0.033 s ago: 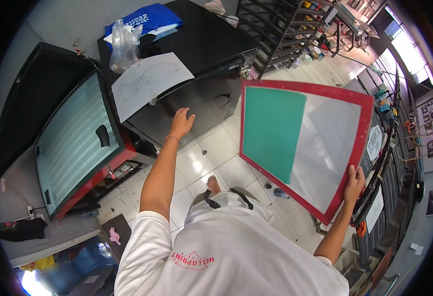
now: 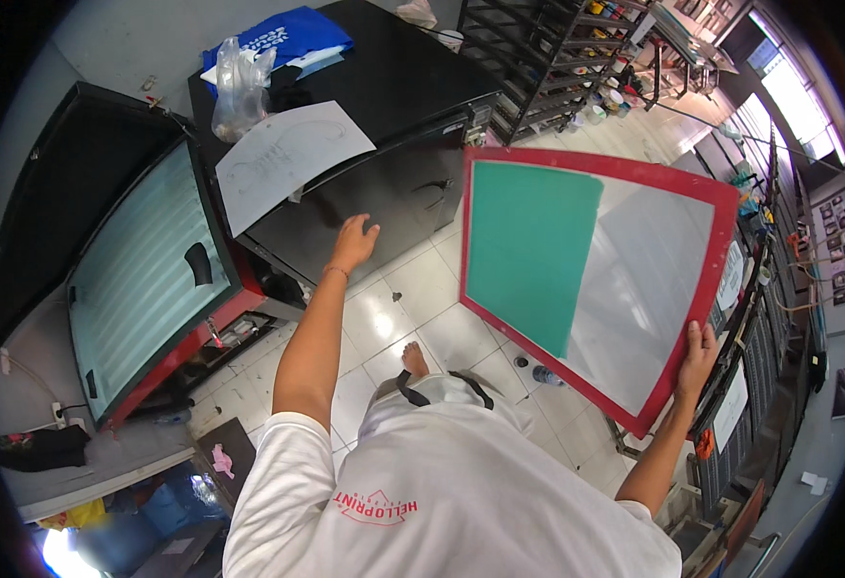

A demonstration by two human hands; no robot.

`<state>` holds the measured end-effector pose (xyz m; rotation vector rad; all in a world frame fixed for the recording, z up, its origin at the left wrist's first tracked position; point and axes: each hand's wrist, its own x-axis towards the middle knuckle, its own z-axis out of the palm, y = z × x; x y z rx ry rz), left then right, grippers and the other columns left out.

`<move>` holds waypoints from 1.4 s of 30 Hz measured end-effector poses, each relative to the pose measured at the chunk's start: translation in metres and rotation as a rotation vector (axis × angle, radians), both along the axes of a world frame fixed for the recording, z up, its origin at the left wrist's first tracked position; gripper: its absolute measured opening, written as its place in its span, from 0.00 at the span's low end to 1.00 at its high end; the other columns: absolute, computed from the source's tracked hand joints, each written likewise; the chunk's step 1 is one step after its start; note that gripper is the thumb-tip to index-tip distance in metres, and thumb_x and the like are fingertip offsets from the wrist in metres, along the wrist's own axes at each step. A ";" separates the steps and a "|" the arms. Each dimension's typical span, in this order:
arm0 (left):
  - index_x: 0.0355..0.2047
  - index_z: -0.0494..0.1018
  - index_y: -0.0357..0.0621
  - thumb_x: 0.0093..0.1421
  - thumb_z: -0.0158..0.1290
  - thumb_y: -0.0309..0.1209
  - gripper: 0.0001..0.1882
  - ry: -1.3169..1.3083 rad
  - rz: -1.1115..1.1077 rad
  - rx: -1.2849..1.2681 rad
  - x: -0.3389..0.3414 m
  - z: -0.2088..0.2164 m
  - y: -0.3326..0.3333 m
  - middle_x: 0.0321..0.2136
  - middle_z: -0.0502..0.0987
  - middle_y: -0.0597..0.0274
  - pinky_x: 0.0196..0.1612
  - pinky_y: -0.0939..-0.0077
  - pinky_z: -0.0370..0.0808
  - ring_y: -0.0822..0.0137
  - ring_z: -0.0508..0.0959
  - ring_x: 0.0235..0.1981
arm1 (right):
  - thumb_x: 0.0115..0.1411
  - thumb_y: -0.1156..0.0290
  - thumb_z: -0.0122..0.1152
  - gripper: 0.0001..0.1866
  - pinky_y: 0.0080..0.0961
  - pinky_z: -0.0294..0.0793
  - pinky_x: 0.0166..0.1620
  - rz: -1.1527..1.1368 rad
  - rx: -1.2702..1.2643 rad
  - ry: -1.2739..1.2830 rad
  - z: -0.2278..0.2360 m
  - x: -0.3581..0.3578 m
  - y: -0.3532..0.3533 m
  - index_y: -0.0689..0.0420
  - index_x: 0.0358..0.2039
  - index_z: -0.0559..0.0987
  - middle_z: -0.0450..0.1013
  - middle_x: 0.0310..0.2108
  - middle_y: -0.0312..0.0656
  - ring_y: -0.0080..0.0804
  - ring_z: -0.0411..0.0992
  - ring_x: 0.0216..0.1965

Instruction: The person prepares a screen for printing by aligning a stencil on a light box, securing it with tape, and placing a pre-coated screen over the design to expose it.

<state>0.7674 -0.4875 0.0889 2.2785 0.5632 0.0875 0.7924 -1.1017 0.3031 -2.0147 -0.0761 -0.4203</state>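
My right hand [image 2: 696, 361] is closed around the lower right corner of a silk-screen printing frame [image 2: 610, 166]. The frame has a red border; green coating [image 2: 530, 255] covers the left part of its mesh, and the right part is pale and see-through. It is held tilted above the floor at my right. My left hand [image 2: 353, 243] is in the air with nothing in it, thumb and fingers apart. The nearest thing to it is the front of a black cabinet [image 2: 321, 214]. A white sheet with a faint drawing [image 2: 292, 154] lies on the cabinet's top edge.
At the left stands a light table [image 2: 143, 279] with its black lid raised. A clear plastic bag [image 2: 239, 91] and blue cloth [image 2: 292, 39] lie on the cabinet. Dark racks [image 2: 538, 72] stand behind. A bottle [image 2: 548, 376] is on the tiled floor [image 2: 374, 318] under the frame.
The silk-screen frame has tilted slightly and looks a little larger, its upper right corner shifted right and its left edge left. My left hand has barely moved.
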 end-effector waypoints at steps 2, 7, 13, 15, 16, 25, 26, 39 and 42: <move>0.56 0.67 0.38 0.63 0.48 0.46 0.28 0.082 -0.027 -0.126 -0.010 0.003 -0.021 0.57 0.67 0.44 0.62 0.64 0.61 0.52 0.65 0.60 | 0.65 0.64 0.55 0.15 0.18 0.68 0.44 0.031 0.239 0.062 0.018 -0.012 -0.031 0.63 0.43 0.76 0.75 0.38 0.36 0.21 0.71 0.38; 0.55 0.68 0.36 0.67 0.40 0.51 0.30 0.072 -0.020 -0.340 -0.040 0.000 -0.050 0.54 0.71 0.45 0.60 0.67 0.62 0.55 0.68 0.59 | 0.66 0.58 0.52 0.21 0.22 0.70 0.47 -0.007 0.365 0.083 0.037 -0.042 -0.117 0.65 0.47 0.74 0.75 0.42 0.41 0.26 0.73 0.41; 0.55 0.67 0.34 0.68 0.37 0.53 0.32 0.005 -0.035 -0.515 -0.086 0.010 -0.086 0.53 0.72 0.49 0.61 0.70 0.61 0.60 0.68 0.57 | 0.65 0.54 0.50 0.26 0.28 0.70 0.51 0.037 0.574 0.106 0.048 -0.098 -0.159 0.66 0.52 0.71 0.73 0.47 0.46 0.33 0.73 0.46; 0.54 0.68 0.33 0.69 0.37 0.52 0.32 -0.069 -0.081 -0.670 -0.105 0.039 -0.102 0.51 0.73 0.51 0.59 0.72 0.62 0.63 0.70 0.55 | 0.65 0.54 0.50 0.27 0.29 0.69 0.52 0.038 0.653 0.119 0.047 -0.116 -0.153 0.66 0.53 0.70 0.72 0.49 0.46 0.35 0.72 0.47; 0.52 0.69 0.33 0.69 0.37 0.52 0.31 -0.133 -0.044 -0.644 -0.118 0.043 -0.102 0.50 0.74 0.53 0.58 0.73 0.63 0.65 0.70 0.53 | 0.65 0.54 0.50 0.27 0.29 0.69 0.53 0.035 0.669 0.118 0.044 -0.120 -0.147 0.65 0.53 0.70 0.72 0.49 0.46 0.35 0.72 0.48; 0.38 0.74 0.31 0.67 0.42 0.49 0.28 -0.331 0.436 -0.440 -0.300 0.042 -0.006 0.34 0.78 0.53 0.45 0.73 0.69 0.67 0.74 0.38 | 0.67 0.50 0.47 0.30 0.26 0.67 0.52 0.195 0.349 0.326 0.040 -0.113 -0.010 0.68 0.51 0.72 0.72 0.48 0.45 0.31 0.71 0.47; 0.38 0.74 0.31 0.67 0.42 0.49 0.28 -0.329 0.490 -0.426 -0.328 0.040 0.011 0.34 0.78 0.53 0.45 0.73 0.69 0.67 0.74 0.38 | 0.67 0.50 0.46 0.30 0.26 0.67 0.52 0.263 0.304 0.362 0.040 -0.112 0.018 0.68 0.51 0.72 0.72 0.48 0.45 0.31 0.71 0.47; 0.45 0.73 0.26 0.65 0.42 0.55 0.35 -0.285 1.186 -0.372 -0.725 0.024 0.234 0.44 0.76 0.40 0.52 0.66 0.67 0.55 0.74 0.50 | 0.64 0.59 0.54 0.27 0.24 0.63 0.55 0.737 0.174 0.405 -0.045 -0.197 0.502 0.68 0.55 0.68 0.71 0.50 0.45 0.30 0.67 0.51; 0.44 0.73 0.26 0.64 0.41 0.55 0.36 -0.211 1.219 -0.293 -0.773 0.027 0.291 0.44 0.76 0.37 0.52 0.65 0.67 0.51 0.75 0.49 | 0.63 0.61 0.55 0.26 0.23 0.65 0.52 0.749 0.154 0.405 -0.064 -0.217 0.607 0.68 0.54 0.69 0.72 0.49 0.44 0.28 0.68 0.48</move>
